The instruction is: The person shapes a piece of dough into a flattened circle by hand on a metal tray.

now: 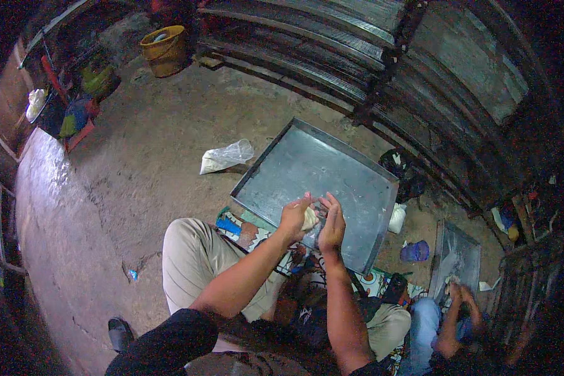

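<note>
My left hand [293,219] is closed round a pale lump, apparently dough [309,219], above the near half of a large shallow metal tray [285,163]. Beside the lump, my right hand [332,224] is held upright with its fingers extended and slightly curved; whether its palm touches the lump I cannot tell. The tray rests over a colourful patterned mat [232,227] in front of my bent legs. A clear bag of white powder [216,161] lies left of the tray.
At the lower right a co-worker's hands [457,294] work at a second metal tray [445,238]. A blue container [415,252] and a white bag [396,219] sit between the trays. A yellow bucket [166,56] stands at the back, near dark racks [313,62]; a dark sandal [120,333] is at lower left.
</note>
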`<act>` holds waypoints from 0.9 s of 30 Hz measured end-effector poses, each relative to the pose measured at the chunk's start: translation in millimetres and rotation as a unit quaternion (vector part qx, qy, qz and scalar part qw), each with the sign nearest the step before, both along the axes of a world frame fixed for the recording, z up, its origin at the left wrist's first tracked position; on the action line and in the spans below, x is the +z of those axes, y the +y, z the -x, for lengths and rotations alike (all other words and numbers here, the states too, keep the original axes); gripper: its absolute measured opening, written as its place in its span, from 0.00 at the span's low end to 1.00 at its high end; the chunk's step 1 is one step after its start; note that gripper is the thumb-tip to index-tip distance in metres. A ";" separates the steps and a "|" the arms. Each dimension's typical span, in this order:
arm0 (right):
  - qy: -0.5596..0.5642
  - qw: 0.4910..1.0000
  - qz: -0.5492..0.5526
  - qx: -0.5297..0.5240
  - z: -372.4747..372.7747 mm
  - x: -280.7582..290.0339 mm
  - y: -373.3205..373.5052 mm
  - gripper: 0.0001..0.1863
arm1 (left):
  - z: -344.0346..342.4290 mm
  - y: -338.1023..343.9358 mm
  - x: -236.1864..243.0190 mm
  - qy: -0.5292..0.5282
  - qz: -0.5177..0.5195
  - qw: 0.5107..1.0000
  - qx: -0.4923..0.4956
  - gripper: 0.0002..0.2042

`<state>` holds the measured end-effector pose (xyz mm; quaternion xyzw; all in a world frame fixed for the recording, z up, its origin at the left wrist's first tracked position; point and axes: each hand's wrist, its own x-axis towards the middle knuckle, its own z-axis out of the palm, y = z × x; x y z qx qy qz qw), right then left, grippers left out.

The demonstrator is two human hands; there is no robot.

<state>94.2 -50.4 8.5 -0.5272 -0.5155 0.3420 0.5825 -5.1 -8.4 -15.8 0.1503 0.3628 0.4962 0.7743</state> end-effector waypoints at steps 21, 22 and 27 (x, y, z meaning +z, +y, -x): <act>0.326 0.931 0.014 -0.164 -21.8 -45.9 9.4 0.40 | -24.5 -44.6 -10.7 0.347 -0.459 0.814 -0.084 0.32; 0.311 0.932 0.022 -0.184 -22.2 -47.6 5.9 0.40 | -22.9 -44.0 -14.4 0.357 -0.447 0.809 -0.138 0.34; 0.032 0.966 0.208 -0.149 -38.2 -41.1 4.4 0.40 | -29.4 -48.9 -12.4 0.564 -0.503 0.633 -0.168 0.43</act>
